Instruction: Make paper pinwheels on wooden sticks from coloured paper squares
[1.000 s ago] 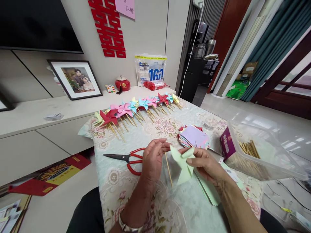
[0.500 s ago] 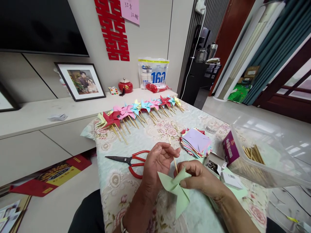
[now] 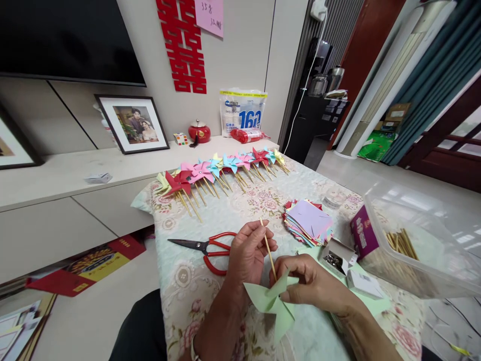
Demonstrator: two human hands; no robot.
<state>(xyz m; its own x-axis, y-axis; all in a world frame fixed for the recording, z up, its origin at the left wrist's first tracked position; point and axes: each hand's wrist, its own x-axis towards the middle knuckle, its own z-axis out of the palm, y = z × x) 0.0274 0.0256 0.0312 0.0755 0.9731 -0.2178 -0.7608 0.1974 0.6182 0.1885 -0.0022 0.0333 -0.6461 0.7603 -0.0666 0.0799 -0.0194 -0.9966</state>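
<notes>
- Head view: one pair of scissors (image 3: pixel 203 246), red-handled, lies just left of the left hand (image 3: pixel 246 255)
- One light green paper pinwheel (image 3: pixel 268 300) is to the right of the scissors and nearer the person, clamped between the thumb and fingers of the right hand (image 3: pixel 315 286), thumb at its centre
- One thin stick (image 3: pixel 269 255), right of the scissors, slants up from the pinwheel into the left hand, whose fingers curl about it; whether they press on it I cannot tell
- Beyond the scissors, one row of coloured pinwheels (image 3: pixel 201 171), overlapping too much to count
- Right of the scissors, past both hands: one stack of cut paper squares (image 3: pixel 310 219), one open box (image 3: pixel 338 258) of small metal pieces, one white box (image 3: pixel 364 284), one clear tub (image 3: pixel 413 271) holding many sticks
</notes>
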